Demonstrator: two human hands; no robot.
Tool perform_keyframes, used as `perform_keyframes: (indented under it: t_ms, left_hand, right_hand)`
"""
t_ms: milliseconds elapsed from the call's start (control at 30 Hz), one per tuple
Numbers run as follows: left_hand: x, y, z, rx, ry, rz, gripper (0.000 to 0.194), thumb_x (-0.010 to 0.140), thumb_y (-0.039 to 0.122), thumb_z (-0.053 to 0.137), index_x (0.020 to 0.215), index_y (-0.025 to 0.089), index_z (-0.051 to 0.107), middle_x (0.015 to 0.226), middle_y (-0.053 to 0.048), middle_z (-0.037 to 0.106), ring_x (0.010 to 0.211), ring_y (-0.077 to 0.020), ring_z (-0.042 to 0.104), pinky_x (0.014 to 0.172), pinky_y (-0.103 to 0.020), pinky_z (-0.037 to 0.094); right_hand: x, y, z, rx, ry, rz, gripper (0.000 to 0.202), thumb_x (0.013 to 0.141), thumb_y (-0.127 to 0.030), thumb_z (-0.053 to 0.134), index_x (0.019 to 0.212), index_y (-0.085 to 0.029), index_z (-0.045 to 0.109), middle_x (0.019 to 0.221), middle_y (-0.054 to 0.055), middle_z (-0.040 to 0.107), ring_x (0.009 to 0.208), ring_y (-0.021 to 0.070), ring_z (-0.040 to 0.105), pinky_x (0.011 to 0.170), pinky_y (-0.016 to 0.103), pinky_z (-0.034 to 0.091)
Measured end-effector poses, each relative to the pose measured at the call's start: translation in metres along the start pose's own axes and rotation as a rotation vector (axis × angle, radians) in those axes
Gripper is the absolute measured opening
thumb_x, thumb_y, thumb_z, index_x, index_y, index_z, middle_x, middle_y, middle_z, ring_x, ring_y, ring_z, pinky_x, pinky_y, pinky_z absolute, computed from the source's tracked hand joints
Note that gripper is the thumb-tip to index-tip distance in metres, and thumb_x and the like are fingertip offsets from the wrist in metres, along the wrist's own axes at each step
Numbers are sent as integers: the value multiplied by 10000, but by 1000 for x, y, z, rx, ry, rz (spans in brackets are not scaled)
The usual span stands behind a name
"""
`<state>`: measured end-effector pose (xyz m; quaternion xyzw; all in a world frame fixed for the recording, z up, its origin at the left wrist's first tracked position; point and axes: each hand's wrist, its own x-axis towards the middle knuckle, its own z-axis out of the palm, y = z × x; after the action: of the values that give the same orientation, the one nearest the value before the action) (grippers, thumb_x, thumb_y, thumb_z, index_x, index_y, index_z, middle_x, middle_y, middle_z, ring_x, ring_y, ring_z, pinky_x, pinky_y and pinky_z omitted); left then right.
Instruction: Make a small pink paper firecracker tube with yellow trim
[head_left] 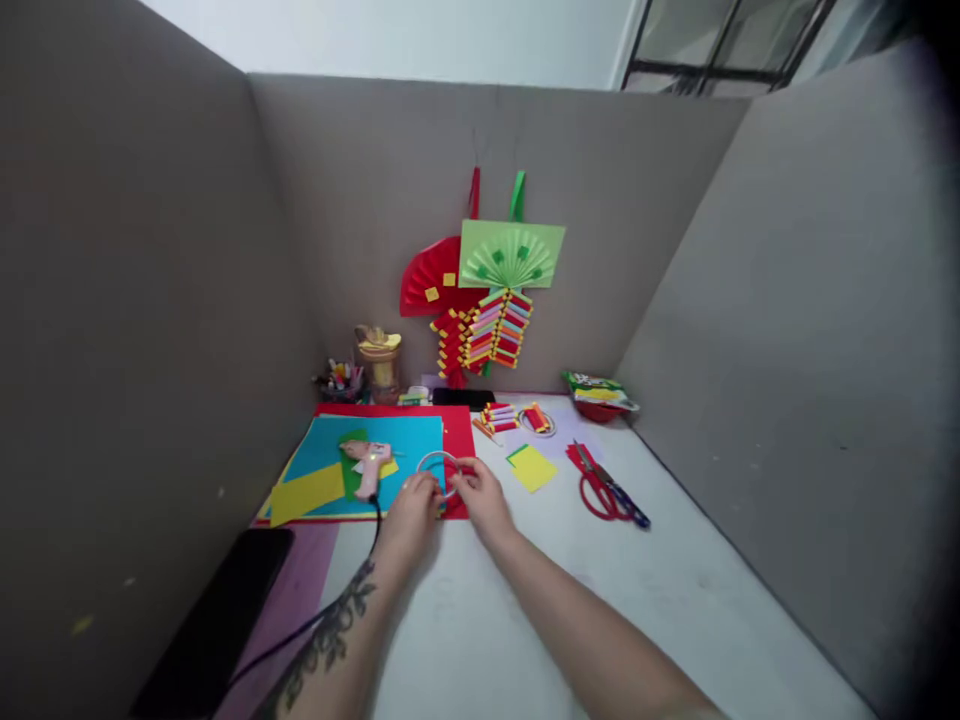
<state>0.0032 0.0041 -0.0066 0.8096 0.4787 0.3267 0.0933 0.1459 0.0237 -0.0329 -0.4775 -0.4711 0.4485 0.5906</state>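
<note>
Both hands grip a thin white ring [433, 455] above the stacked paper sheets. My left hand [411, 508] has its fingers closed on the ring's lower left side. My right hand [481, 497] pinches its right side between thumb and fingers. The fingertips hide part of the ring. Just left of the hands, a pink glue gun [370, 466] lies on blue paper [420, 435], its black cord running down beneath my left forearm. Red paper [459, 428] shows under and beside the blue sheet.
Red-handled scissors [598, 497] and a dark-handled tool [630, 507] lie at right. Yellow paper squares [533, 468] and rolled paper pieces [500, 416] sit nearer. Paper fan decorations [513, 258] hang on the back partition. A black slab [217, 620] lies at left.
</note>
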Motion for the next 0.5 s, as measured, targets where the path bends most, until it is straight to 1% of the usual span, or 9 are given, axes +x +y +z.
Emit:
perform_keyframes:
  t_ms: [100,167,233,300,367,400,433,500]
  left_hand:
    - [1,-1,5,-34,46,76,143,846,145,445,851,157,587,1027,-91,595,1053,-221,518,904,-402,449]
    - [0,3,4,-20,78,83,157,844,148,444,833,166,600,1094,-95,575,1133,-238,476,930,-417,433]
    - [-2,9,0,28,126,23,143,841,167,465,861,167,606,1158,-106,543,1162,-256,450,936,-427,424]
    - [-5,16,-5,91,163,-99,159,838,204,497,950,153,598,1129,-125,544,1090,-256,489,909,-421,434]
    - [-8,22,-8,135,92,-155,159,839,209,496,936,154,608,1036,-115,577,1006,-242,524,881,-405,442]
    - [-9,24,-8,148,35,-152,153,837,204,493,914,161,618,1015,-107,588,1000,-238,527,884,-398,437]
    - [-10,24,-8,157,-19,-139,154,832,199,496,907,169,627,1028,-101,594,1020,-239,522,902,-394,426]
    - [-12,22,-6,173,-81,-120,186,815,215,522,960,176,633,1116,-97,588,1107,-252,486,961,-391,388]
  right_hand:
    - [1,-3,-3,180,13,113,298,625,-261,670,901,-189,586,687,-11,637,580,141,577,542,252,456]
    - [2,-6,-8,260,19,175,303,578,-262,710,845,-173,597,631,-17,617,561,144,572,523,252,446]
    - [4,-11,-13,276,35,194,305,563,-275,729,817,-161,604,601,-19,600,555,140,567,523,247,435]
    - [9,-18,-17,263,109,155,316,563,-284,736,824,-166,600,600,-33,585,555,123,551,531,236,424]
    - [20,-26,-14,269,193,87,325,563,-286,739,829,-174,589,616,-44,570,565,108,536,548,229,423]
    - [26,-31,-9,279,219,56,330,567,-289,737,837,-178,583,628,-47,566,577,105,535,561,228,427]
    - [33,-36,-3,293,223,33,340,574,-290,733,857,-184,578,645,-46,567,593,105,539,575,228,433]
    - [46,-44,13,294,159,47,378,599,-300,719,933,-201,571,668,-43,575,618,112,552,589,234,442]
